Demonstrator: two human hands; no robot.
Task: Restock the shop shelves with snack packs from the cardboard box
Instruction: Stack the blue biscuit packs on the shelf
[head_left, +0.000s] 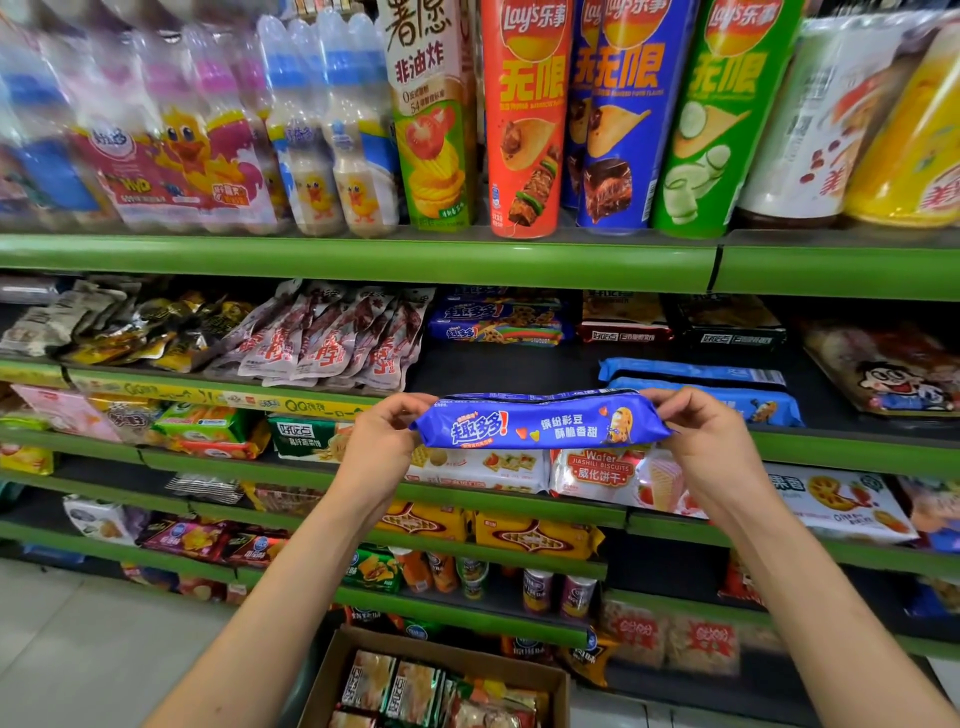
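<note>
Blue cookie pack (540, 425) before crowded shelf (363, 260).

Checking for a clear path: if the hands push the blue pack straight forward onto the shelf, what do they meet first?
Probably bare dark shelf first; then the matching blue packs stacked at the back. The right hand may brush the blue packs lying nearby. Depth is unclear.

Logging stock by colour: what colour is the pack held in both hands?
Blue, with white lettering: the snack pack, head view.
</note>
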